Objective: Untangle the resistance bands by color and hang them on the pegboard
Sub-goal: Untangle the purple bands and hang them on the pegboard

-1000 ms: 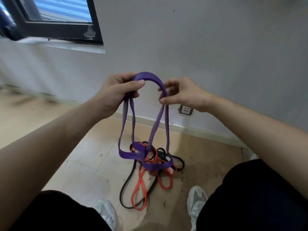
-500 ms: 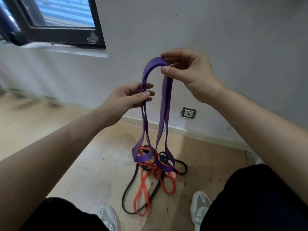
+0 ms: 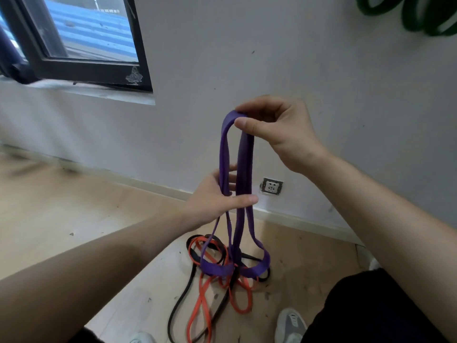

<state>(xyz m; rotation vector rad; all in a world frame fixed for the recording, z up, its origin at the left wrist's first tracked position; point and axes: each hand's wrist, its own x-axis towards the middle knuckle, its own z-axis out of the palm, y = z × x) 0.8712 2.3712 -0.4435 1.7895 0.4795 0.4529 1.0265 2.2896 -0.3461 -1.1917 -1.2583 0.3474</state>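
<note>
The right hand [image 3: 279, 134] pinches the top fold of the purple band [image 3: 243, 164] between thumb and curled fingers and holds it high against the wall, probably so the band's own weight draws its strands straight. Lower down, the left hand [image 3: 212, 201] wraps the hanging strands, thumb laid across the front and fingers behind. That looks like a gathering grip meant to keep the strands together and run along them. The band's lower loops reach the floor [image 3: 74, 219] close to the skirting. There they rest on the heap of the orange band [image 3: 197, 308] and the black band [image 3: 179, 305], ahead of the person's shoes. Whether the purple loops are threaded through those two or merely lying on them is hard to make out. Green bands [image 3: 411, 16] hang at the wall's top right corner, so sorting seems partly done.
</note>
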